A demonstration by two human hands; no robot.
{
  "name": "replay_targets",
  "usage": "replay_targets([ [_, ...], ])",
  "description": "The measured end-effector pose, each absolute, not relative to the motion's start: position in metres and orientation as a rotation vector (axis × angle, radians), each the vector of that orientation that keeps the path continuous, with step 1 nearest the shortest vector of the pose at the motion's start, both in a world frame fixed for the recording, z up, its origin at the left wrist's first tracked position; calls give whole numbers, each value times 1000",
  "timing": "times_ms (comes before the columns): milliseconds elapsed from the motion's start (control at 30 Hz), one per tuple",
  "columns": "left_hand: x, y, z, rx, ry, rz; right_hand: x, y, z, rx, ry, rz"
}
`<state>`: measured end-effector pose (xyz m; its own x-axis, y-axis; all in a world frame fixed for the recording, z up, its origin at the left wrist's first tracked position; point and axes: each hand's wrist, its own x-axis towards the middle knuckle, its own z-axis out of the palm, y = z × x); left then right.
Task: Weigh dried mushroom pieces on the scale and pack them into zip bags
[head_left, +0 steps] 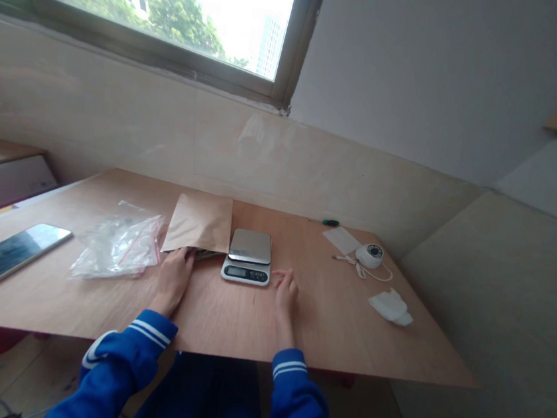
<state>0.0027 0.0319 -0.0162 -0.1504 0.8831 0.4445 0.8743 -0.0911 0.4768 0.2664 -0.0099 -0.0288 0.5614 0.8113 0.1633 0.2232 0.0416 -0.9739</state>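
Both hands lay on the wooden table (225, 324): the left hand (173, 279) gripped the flat brown paper bag's (200, 223) near edge, the right hand (287, 295) rested open, empty, beside the small silver digital scale (248, 255).

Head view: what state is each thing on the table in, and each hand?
Kitchen scale: platform bare, display unreadable.
Brown paper bag: lying flat.
Clear plastic bags: crumpled, lying in a pile.
Tablet: lying flat, screen dark.
Left hand: fingers on the paper bag's near edge.
Right hand: open, flat on table, holding nothing.
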Motion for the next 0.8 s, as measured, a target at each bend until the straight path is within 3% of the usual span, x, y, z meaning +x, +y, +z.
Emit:
replay_targets([
  [800, 11, 7, -6, 2167, 2403, 1059, 267, -9, -30, -1512, -958, 557],
])
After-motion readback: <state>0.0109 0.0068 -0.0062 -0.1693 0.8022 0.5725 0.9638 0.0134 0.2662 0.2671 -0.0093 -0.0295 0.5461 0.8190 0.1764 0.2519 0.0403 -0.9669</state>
